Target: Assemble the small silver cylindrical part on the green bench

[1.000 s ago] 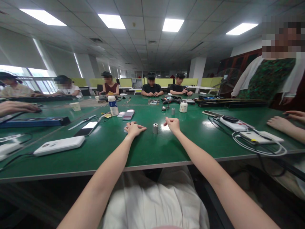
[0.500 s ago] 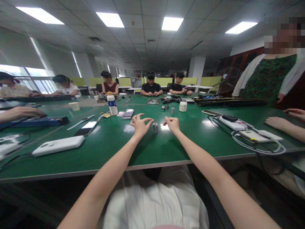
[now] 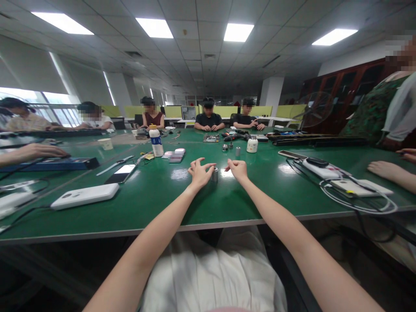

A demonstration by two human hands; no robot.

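A small silver metal cylinder [image 3: 215, 175] stands upright on the green table in front of me. Beside it on the left is my left hand [image 3: 200, 174], with its fingers bent and spread apart. One fingertip of that hand overlaps the cylinder's upper edge; whether it touches is unclear. To the right of the cylinder, and apart from it, my right hand [image 3: 238, 169] is closed, thumb and index finger pinched together. Anything in that pinch is too small to make out. Farther back, a second small grey cylinder [image 3: 238, 151] stands near a white jar [image 3: 252, 145].
A bottle [image 3: 156, 142], a phone [image 3: 121, 173] and a white power bank [image 3: 85, 196] lie or stand to the left. Cables [image 3: 328, 197] and chargers crowd the right, near another person's hand [image 3: 380, 168]. Tools [image 3: 238, 135] sit farther back, before several seated people.
My left hand has shifted right, so its fingertip now overlaps the cylinder's top. My right hand keeps its pinch. The standing person at the right has moved farther toward the frame's edge.
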